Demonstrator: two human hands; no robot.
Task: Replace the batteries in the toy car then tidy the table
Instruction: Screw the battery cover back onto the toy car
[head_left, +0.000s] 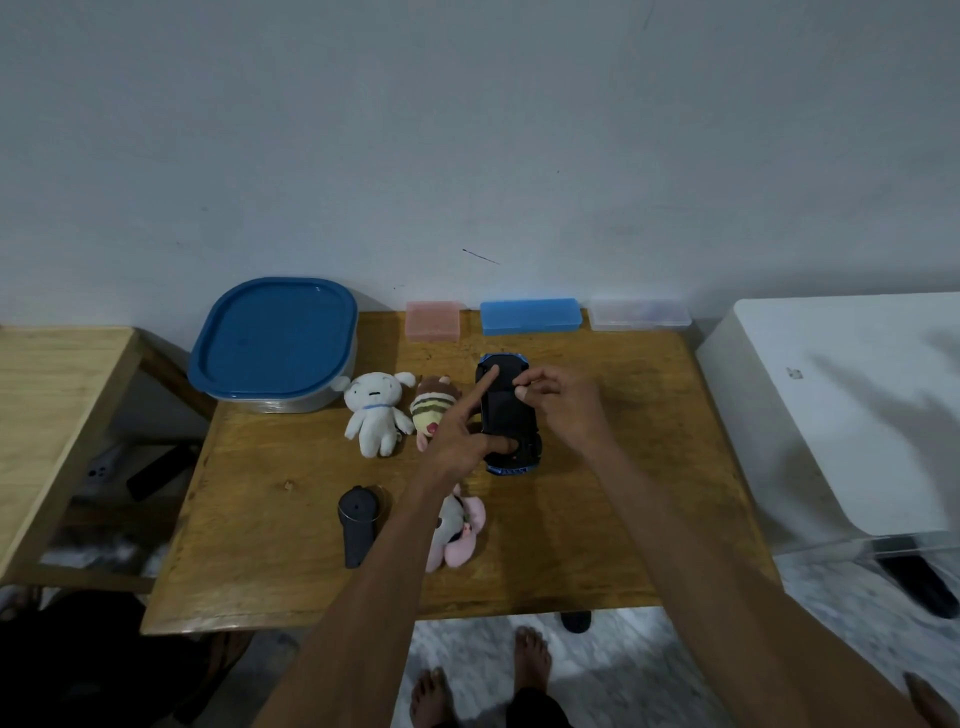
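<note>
The blue toy car (506, 410) lies upside down on the wooden table (270, 545), its black underside facing up. My left hand (462, 431) holds it, index finger stretched to the far end and thumb pressing the near end. My right hand (558, 402) is over the car's right side, its fingertips pinching at the underside; what they hold is too small to see. A dark remote control (358, 525) lies near the table's front left.
Three small plush toys lie left of and in front of the car: white (374, 413), striped (434, 408), pink (460, 527). A blue-lidded container (272, 343) stands back left. Pink (432, 320), blue (530, 315) and clear (640, 314) cases line the wall. A white appliance (841, 410) stands right.
</note>
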